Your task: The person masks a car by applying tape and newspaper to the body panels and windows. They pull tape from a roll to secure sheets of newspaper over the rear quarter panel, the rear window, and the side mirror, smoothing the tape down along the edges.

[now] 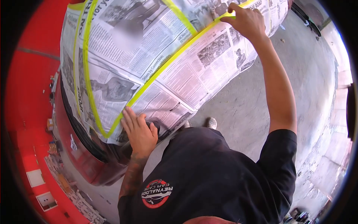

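Observation:
Newspaper sheets cover part of a dark red car, joined and edged by yellow-green tape. At the upper right, my right hand has its fingers pinched on the far part of the long tape strip, over the newspaper. My left hand lies with fingers spread at the near end of that strip, its fingertips touching the tape and paper. Below the left palm, part of the car's dark surface shows.
A red wall stands on the left, with boxes and small items along its foot. Grey concrete floor runs along the right side of the car. Dark objects lie at the lower right. A pale wall is at the far right.

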A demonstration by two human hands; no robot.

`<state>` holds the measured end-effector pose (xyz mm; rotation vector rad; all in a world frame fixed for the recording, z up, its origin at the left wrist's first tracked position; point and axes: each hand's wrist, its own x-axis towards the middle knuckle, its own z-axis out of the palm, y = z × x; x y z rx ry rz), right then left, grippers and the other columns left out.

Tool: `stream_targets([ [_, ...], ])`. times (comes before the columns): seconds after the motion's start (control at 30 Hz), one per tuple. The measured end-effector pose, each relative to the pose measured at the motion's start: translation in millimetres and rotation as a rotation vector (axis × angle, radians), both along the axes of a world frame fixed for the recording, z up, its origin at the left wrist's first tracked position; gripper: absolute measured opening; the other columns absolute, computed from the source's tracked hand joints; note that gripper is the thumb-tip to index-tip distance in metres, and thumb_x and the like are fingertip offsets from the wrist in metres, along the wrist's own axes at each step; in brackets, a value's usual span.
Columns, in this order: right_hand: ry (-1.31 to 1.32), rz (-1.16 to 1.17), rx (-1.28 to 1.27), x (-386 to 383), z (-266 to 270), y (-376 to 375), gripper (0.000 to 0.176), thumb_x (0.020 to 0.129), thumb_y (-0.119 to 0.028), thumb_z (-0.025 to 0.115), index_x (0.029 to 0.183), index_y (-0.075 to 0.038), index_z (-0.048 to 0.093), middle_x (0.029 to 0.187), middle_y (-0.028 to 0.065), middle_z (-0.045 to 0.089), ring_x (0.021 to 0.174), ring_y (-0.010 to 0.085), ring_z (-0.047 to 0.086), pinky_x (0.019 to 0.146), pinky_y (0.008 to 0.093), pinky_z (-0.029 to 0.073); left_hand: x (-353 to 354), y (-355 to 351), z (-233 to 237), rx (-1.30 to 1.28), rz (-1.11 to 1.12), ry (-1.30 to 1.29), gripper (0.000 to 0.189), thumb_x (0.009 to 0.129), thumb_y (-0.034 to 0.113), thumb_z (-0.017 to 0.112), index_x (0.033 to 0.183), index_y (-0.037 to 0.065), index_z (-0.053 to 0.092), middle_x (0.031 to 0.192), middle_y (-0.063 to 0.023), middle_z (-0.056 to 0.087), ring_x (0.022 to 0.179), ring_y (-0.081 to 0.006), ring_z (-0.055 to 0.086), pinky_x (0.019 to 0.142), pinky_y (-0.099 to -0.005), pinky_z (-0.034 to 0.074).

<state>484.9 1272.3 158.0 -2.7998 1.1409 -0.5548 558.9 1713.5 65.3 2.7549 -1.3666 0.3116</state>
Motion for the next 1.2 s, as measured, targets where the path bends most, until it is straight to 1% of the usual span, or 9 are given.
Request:
stream_targets([
  [0.17, -0.015, 0.083, -0.052, 8.3, -17.1, -10.6, 0.044, 0.081, -0.042, 0.073, 0.109, -0.010, 0.064, 0.087, 0.0183, 0.072, 0.085, 0.0366, 0.070, 0.081, 0.0511, 0.051, -5.6, -23.1, 5.7, 0.035, 0.008, -0.013, 0.044, 0.084, 0.014, 0.064, 0.120, -0.002, 0.045, 0.153, -0.0413, 0.019, 0.145, -0.0546, 0.016, 0.115, -0.0650, 0.014],
  [0.57, -0.055, 0.128, -0.177, 6.3, -32.8, -14.9, 0.043, 0.081, -0.040, 0.075, 0.111, -0.013, 0.060, 0.081, 0.0141, 0.072, 0.081, 0.0328, 0.070, 0.095, 0.0531, 0.043, 24.8, -148.7, 1.4, 0.038, -0.364, -0.070, 0.040, 0.085, 0.020, 0.067, 0.115, -0.001, 0.051, 0.154, -0.0353, 0.026, 0.146, -0.0471, 0.022, 0.118, -0.0594, 0.018],
  [0.67, -0.022, 0.129, -0.200, 0.9, -33.1, -13.9, 0.038, 0.084, -0.043, 0.071, 0.106, -0.013, 0.062, 0.082, 0.0108, 0.072, 0.083, 0.0285, 0.070, 0.094, 0.0505, 0.043, 26.8, -171.7, -1.9, 0.076, -0.393, -0.127, 0.040, 0.086, 0.024, 0.066, 0.114, -0.001, 0.053, 0.155, -0.0329, 0.028, 0.147, -0.0441, 0.022, 0.118, -0.0582, 0.018],
  [0.77, -0.032, 0.262, -0.273, -21.8, -33.9, -24.8, 0.040, 0.086, -0.054, 0.069, 0.099, -0.016, 0.064, 0.072, 0.0064, 0.070, 0.071, 0.0241, 0.069, 0.085, 0.0382, 0.049, 25.0, -181.5, -1.0, 0.126, -0.376, -0.150, 0.036, 0.086, 0.023, 0.066, 0.111, -0.001, 0.054, 0.155, -0.0327, 0.027, 0.148, -0.0434, 0.022, 0.119, -0.0574, 0.018],
  [0.87, -0.167, 0.463, -0.286, -52.8, -58.6, -50.4, 0.033, 0.088, -0.048, 0.068, 0.100, -0.018, 0.064, 0.077, 0.0033, 0.072, 0.074, 0.0197, 0.069, 0.092, 0.0385, 0.044, 23.2, -181.1, -0.8, 0.148, -0.365, -0.184, 0.034, 0.086, 0.023, 0.066, 0.108, -0.001, 0.055, 0.155, -0.0325, 0.027, 0.148, -0.0432, 0.022, 0.119, -0.0574, 0.017],
  [0.9, -0.256, 0.540, -0.437, -63.4, -66.0, -62.8, 0.024, 0.092, -0.041, 0.065, 0.103, -0.020, 0.062, 0.080, 0.0003, 0.072, 0.071, 0.0187, 0.070, 0.084, 0.0372, 0.046, 23.2, -181.4, -1.0, 0.162, -0.361, -0.196, 0.033, 0.085, 0.022, 0.066, 0.107, -0.001, 0.055, 0.155, -0.0326, 0.028, 0.148, -0.0433, 0.022, 0.119, -0.0576, 0.017],
  [1.0, -0.145, 0.398, -0.307, -80.3, -61.9, -85.8, 0.034, 0.086, -0.046, 0.067, 0.098, -0.014, 0.064, 0.081, 0.0061, 0.072, 0.085, 0.0254, 0.070, 0.092, 0.0489, 0.043, 24.7, -182.3, -2.4, 0.179, -0.351, -0.212, 0.033, 0.085, 0.022, 0.066, 0.106, -0.001, 0.055, 0.155, -0.0331, 0.027, 0.148, -0.0438, 0.021, 0.119, -0.0577, 0.016],
  [1.03, -0.213, 0.384, -0.453, -77.3, -63.2, -88.5, 0.033, 0.088, -0.048, 0.065, 0.091, -0.015, 0.065, 0.078, 0.0032, 0.070, 0.083, 0.0239, 0.069, 0.088, 0.0474, 0.044, 24.1, -181.8, -2.4, 0.184, -0.350, -0.214, 0.033, 0.084, 0.021, 0.066, 0.106, -0.001, 0.055, 0.155, -0.0333, 0.027, 0.148, -0.0440, 0.020, 0.119, -0.0577, 0.016],
  [1.2, -0.254, 0.126, -0.506, -35.1, -66.4, -85.5, 0.035, 0.087, -0.051, 0.065, 0.089, -0.016, 0.063, 0.072, 0.0061, 0.068, 0.076, 0.0239, 0.069, 0.082, 0.0433, 0.044, 15.9, -182.8, 1.6, 0.135, -0.365, -0.178, 0.034, 0.083, 0.019, 0.065, 0.109, -0.001, 0.054, 0.153, -0.0358, 0.027, 0.148, -0.0468, 0.019, 0.119, -0.0596, 0.014],
])
